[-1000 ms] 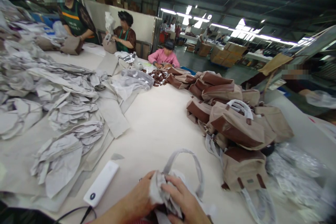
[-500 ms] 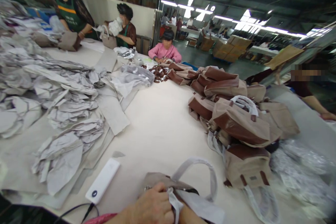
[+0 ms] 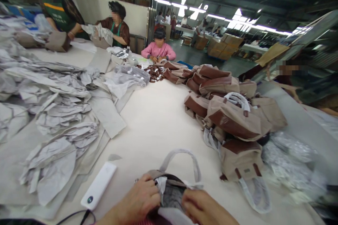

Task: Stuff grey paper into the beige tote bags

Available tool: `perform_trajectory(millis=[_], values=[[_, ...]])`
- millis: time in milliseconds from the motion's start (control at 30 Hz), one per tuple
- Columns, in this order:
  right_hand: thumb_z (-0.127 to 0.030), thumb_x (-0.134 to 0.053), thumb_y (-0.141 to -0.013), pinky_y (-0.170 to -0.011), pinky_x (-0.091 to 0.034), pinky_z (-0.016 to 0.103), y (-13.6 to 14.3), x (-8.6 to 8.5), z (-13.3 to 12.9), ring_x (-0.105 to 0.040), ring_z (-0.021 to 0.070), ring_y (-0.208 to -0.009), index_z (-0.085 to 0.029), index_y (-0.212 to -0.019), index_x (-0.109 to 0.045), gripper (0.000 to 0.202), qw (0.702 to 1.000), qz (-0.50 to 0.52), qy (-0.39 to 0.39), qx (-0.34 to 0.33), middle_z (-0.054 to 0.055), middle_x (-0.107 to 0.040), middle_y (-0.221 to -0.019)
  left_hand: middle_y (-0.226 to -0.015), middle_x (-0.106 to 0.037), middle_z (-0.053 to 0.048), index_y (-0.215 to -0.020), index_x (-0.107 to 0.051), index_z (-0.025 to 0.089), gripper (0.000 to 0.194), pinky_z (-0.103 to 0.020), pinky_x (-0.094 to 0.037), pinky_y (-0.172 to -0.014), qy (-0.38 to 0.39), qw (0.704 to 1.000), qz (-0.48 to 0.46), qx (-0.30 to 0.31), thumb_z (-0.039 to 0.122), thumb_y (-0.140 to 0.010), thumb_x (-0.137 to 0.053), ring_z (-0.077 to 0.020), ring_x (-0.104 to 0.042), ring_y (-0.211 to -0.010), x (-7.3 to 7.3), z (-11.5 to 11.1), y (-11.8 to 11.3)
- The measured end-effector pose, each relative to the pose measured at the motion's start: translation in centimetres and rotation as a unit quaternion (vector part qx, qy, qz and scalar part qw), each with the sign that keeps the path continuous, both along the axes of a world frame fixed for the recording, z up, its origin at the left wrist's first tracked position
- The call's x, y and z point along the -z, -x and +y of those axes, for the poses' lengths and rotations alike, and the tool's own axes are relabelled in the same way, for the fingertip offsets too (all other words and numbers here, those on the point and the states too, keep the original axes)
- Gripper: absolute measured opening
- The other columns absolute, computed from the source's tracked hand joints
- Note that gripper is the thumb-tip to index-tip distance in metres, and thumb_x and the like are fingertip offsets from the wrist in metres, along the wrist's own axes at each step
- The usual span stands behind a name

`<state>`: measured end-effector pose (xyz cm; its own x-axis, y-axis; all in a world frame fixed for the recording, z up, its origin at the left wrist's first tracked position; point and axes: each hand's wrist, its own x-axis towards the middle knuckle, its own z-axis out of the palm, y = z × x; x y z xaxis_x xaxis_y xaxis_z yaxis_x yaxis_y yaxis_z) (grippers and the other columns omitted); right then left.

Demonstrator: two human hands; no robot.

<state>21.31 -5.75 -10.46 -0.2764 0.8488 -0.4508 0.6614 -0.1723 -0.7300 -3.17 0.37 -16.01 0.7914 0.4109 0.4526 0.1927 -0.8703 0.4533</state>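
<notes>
A beige handbag (image 3: 173, 195) stands at the table's front edge, its mouth open towards me and its grey lining showing. One handle (image 3: 182, 152), wrapped in white, arches up behind the opening. My left hand (image 3: 144, 194) is closed on the bag's left rim, beside a bit of white paper. At the right side of the opening, my right hand (image 3: 199, 202) has its fingers curled round the rim. White wrapping (image 3: 174, 215) covers part of the bag's near side. The bag's lower part is out of view.
Beige-and-brown handbags (image 3: 235, 116) are piled on the right, beside clear plastic bags (image 3: 293, 163). Crumpled grey paper (image 3: 60, 151) covers the left. A white power bank (image 3: 99, 184) with a cable lies near my left hand. Co-workers (image 3: 158, 47) sit and stand across the table (image 3: 158, 119).
The bag's mouth has been spread open, and its lining now shows. My right hand has come up to the right rim. My left hand has shifted slightly left, staying on the bag.
</notes>
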Motion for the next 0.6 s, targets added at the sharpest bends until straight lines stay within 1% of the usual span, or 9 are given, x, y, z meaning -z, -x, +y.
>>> perform_trajectory(millis=[33, 100, 133, 200, 300, 333, 433, 500, 600], values=[[-0.024, -0.047, -0.091, -0.055, -0.053, 0.025, -0.7, -0.1, -0.3, -0.066, 0.0161, -0.063, -0.019, -0.099, -0.064, 0.019, 0.998, -0.002, -0.014, 0.066, 0.001, -0.069, -0.077, -0.072, -0.059, 0.003, -0.077, -0.050, 0.020, 0.037, -0.035, -0.033, -0.084, 0.006, 1.000, 0.007, 0.000, 0.027, -0.106, -0.028, -0.0150, -0.052, -0.073, 0.1, -0.1, -0.1], [-0.023, -0.049, -0.086, -0.057, -0.056, 0.026, -1.2, 0.2, -0.7, -0.070, 0.0194, -0.081, -0.018, -0.129, -0.053, 0.043, 0.984, -0.007, -0.087, 0.157, 0.012, -0.067, -0.112, -0.073, -0.060, 0.003, -0.076, -0.050, 0.020, 0.033, -0.034, -0.034, -0.085, 0.013, 1.000, 0.012, -0.001, 0.024, -0.105, -0.034, -0.0150, -0.053, -0.074, 0.3, -0.2, -0.2], [-0.021, -0.052, -0.083, -0.065, -0.059, 0.028, -1.0, 0.5, -0.7, -0.069, 0.0222, -0.097, -0.020, -0.141, -0.045, 0.058, 0.980, -0.016, -0.126, 0.153, 0.017, -0.057, -0.133, -0.073, -0.060, 0.002, -0.076, -0.051, 0.020, 0.031, -0.034, -0.034, -0.085, 0.010, 1.000, 0.013, -0.002, 0.023, -0.104, -0.036, -0.0152, -0.053, -0.074, 0.4, -0.3, -0.2], [-0.013, -0.059, -0.074, -0.088, -0.060, 0.036, 0.3, 1.3, -0.5, -0.057, 0.0283, -0.127, -0.028, -0.152, -0.033, 0.083, 0.985, -0.046, -0.145, 0.080, 0.017, -0.025, -0.162, -0.073, -0.060, 0.002, -0.076, -0.051, 0.019, 0.031, -0.034, -0.035, -0.084, -0.003, 1.000, 0.007, -0.005, 0.022, -0.104, -0.036, -0.0152, -0.053, -0.074, 0.5, -0.4, -0.2], [-0.009, -0.070, -0.066, -0.099, -0.055, 0.049, 2.8, 2.6, -0.5, -0.052, 0.0376, -0.132, -0.034, -0.155, -0.026, 0.103, 0.977, -0.164, -0.137, 0.007, 0.017, 0.002, -0.168, -0.071, -0.060, 0.003, -0.075, -0.050, 0.019, 0.035, -0.034, -0.035, -0.085, -0.023, 1.000, 0.003, -0.008, 0.023, -0.105, -0.033, -0.0146, -0.053, -0.073, 0.4, -0.5, 0.0], [-0.011, -0.071, -0.067, -0.095, -0.058, 0.050, 3.5, 3.0, -0.7, -0.055, 0.0396, -0.129, -0.032, -0.155, -0.028, 0.100, 0.966, -0.208, -0.155, 0.001, 0.019, 0.000, -0.167, -0.070, -0.059, 0.003, -0.074, -0.049, 0.019, 0.037, -0.034, -0.035, -0.085, -0.027, 1.000, 0.002, -0.010, 0.023, -0.105, -0.031, -0.0144, -0.052, -0.072, 0.4, -0.6, 0.0], [-0.009, -0.065, -0.075, -0.085, -0.063, 0.045, 4.3, 4.5, -1.5, -0.064, 0.0390, -0.117, -0.023, -0.137, -0.054, 0.065, 0.913, -0.303, -0.260, -0.081, 0.023, -0.041, -0.154, -0.069, -0.058, 0.003, -0.073, -0.049, 0.019, 0.042, -0.034, -0.036, -0.083, -0.047, 0.998, -0.005, -0.031, 0.023, -0.107, -0.024, -0.0141, -0.051, -0.069, 0.0, -0.8, -0.1], [-0.004, -0.058, -0.078, -0.078, -0.065, 0.040, 4.3, 5.4, -1.8, -0.070, 0.0340, -0.105, -0.020, -0.130, -0.060, 0.055, 0.887, -0.323, -0.297, -0.139, 0.021, -0.057, -0.141, -0.070, -0.059, 0.002, -0.073, -0.049, 0.019, 0.042, -0.035, -0.036, -0.082, -0.058, 0.997, -0.008, -0.042, 0.022, -0.107, -0.023, -0.0143, -0.050, -0.069, -0.4, -0.9, -0.2], [-0.007, -0.052, -0.082, -0.081, -0.064, 0.035, 4.1, 6.4, -1.6, -0.072, 0.0296, -0.103, -0.010, -0.137, -0.054, 0.056, 0.912, -0.268, -0.271, -0.152, 0.024, -0.058, -0.139, -0.067, -0.057, 0.002, -0.072, -0.049, 0.018, 0.040, -0.035, -0.036, -0.080, -0.075, 0.996, -0.010, -0.042, 0.018, -0.105, -0.026, -0.0143, -0.047, -0.065, -0.7, -1.1, -0.2]])
